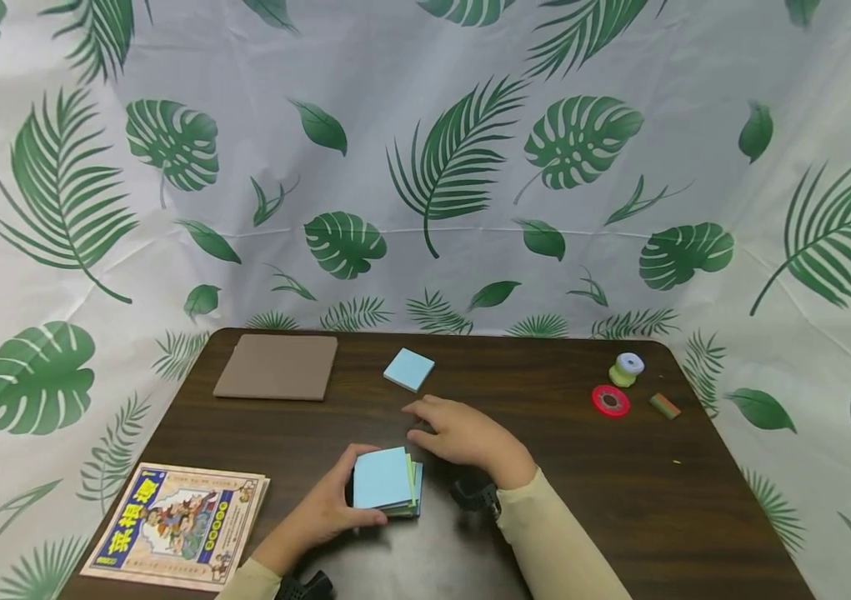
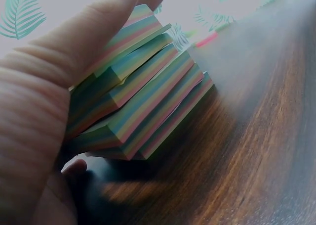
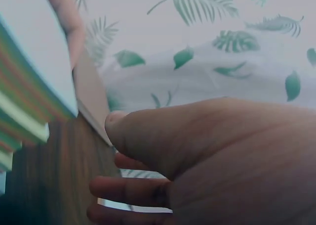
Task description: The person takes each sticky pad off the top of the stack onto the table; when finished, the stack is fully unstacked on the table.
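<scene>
My left hand (image 1: 326, 506) grips a stack of sticky note pads (image 1: 382, 478) from its left side, thumb along the near edge and fingers at the far edge. Light blue paper tops the stack. In the left wrist view the pads (image 2: 148, 96) show striped edges of several colours and sit unevenly on one another, low over the table. To the right of the stack hovers my right hand (image 1: 466, 433), its fingers loosely bent with nothing between them. Just beyond its fingertips, a single light blue sticky note pad (image 1: 409, 369) lies on the table.
A flat brown-grey rectangular board (image 1: 275, 367) lies at the back left of the dark wooden table (image 1: 515, 371). An illustrated book (image 1: 177, 525) is at the front left. Toward the right are a red ring-shaped roll (image 1: 610, 401), stacked white and green rolls (image 1: 626, 369) and a small striped block (image 1: 665, 406).
</scene>
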`<state>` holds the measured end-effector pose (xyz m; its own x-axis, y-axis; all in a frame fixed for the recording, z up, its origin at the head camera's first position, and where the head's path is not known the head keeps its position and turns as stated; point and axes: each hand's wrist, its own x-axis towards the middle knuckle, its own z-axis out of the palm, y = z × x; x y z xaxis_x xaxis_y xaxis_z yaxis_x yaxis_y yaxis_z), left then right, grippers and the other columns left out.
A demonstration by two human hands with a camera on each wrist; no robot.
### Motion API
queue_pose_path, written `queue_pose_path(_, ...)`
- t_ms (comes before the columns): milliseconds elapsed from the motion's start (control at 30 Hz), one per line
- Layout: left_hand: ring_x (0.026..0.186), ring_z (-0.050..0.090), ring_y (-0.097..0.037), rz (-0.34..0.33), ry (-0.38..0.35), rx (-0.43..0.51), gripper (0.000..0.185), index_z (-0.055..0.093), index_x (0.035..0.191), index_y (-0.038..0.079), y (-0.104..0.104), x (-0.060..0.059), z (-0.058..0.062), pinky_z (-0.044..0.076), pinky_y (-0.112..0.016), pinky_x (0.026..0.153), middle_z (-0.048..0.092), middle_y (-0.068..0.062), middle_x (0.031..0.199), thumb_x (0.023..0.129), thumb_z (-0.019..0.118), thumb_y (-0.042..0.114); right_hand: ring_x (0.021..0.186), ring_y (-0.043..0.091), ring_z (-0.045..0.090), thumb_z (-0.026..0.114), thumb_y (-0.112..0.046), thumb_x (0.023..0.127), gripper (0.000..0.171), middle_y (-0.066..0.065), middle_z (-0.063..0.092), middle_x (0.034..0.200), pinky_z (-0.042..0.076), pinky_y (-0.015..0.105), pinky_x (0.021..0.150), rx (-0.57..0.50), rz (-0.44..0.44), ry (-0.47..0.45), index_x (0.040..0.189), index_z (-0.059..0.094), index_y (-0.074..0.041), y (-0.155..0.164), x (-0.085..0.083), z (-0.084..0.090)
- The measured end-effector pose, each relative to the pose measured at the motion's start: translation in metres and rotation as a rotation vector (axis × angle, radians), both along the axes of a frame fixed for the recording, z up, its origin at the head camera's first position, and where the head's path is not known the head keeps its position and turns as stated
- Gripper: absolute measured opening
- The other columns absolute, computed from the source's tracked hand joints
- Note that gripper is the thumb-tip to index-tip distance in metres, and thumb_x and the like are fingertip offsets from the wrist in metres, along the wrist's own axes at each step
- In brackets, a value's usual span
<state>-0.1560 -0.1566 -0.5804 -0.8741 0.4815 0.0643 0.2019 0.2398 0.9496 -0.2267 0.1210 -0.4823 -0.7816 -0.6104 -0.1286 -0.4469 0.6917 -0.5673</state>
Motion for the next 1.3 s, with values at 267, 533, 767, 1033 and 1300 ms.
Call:
queue_pose_path(267, 0.109, 0.061, -0.017, -0.022, -0.022, 0.034, 0.089, 0.044, 0.154, 0.016, 0.001, -0.002, -0.001, 0.050, -0.029, 0.092, 0.060, -0.015, 0.139, 0.082, 0.096, 0.011, 0.121, 0.018, 0.069, 0.060, -0.045, 0.112, 0.051, 0.002, 0.065, 0.147, 0.057, 0.041, 0.104, -0.007, 0.070, 0.017, 0.156, 0.059, -0.019, -0.009, 0.012, 0.010)
queue_pose_path(533, 0.102, 0.063, -0.019, -0.029, -0.034, 0.023, 0.085, 0.045, 0.152, 0.019, -0.001, -0.005, 0.000, 0.059, -0.035, 0.068, 0.061, -0.018, 0.129, 0.084, 0.096, 0.013, 0.113, 0.013, 0.068, 0.063, -0.050, 0.110, 0.055, 0.001, 0.067, 0.141, 0.056, 0.035, 0.100, 0.043, 0.094, 0.015, 0.155, 0.060, -0.020, -0.020, 0.018, 0.012)
queue_pose_path(767, 0.103, 0.064, -0.019, -0.021, -0.023, 0.025, 0.084, 0.045, 0.150, 0.020, -0.001, -0.002, 0.000, 0.058, -0.032, 0.076, 0.061, -0.018, 0.134, 0.084, 0.096, 0.014, 0.105, 0.009, 0.066, 0.083, -0.059, 0.091, 0.076, -0.007, 0.066, 0.131, 0.054, 0.026, 0.094, 0.003, 0.169, 0.012, 0.152, 0.062, -0.019, -0.021, 0.020, 0.009)
queue_pose_path(1033, 0.109, 0.063, -0.020, -0.037, -0.017, 0.018, 0.080, 0.045, 0.150, 0.020, -0.003, 0.000, -0.003, 0.054, -0.032, 0.090, 0.060, -0.017, 0.139, 0.087, 0.094, 0.018, 0.102, 0.004, 0.064, 0.097, -0.052, 0.076, 0.086, -0.009, 0.065, 0.126, 0.054, 0.020, 0.090, 0.013, 0.241, 0.029, 0.149, 0.065, -0.021, -0.026, 0.022, 0.004)
queue_pose_path(1300, 0.110, 0.061, -0.019, -0.011, -0.026, 0.000, 0.086, 0.042, 0.151, 0.014, -0.001, 0.000, 0.000, 0.052, -0.031, 0.091, 0.060, -0.018, 0.140, 0.085, 0.096, 0.020, 0.097, 0.004, 0.062, 0.099, -0.045, 0.077, 0.085, -0.009, 0.064, 0.119, 0.052, 0.018, 0.087, 0.073, 0.257, 0.058, 0.151, 0.065, -0.021, -0.030, 0.021, 0.003)
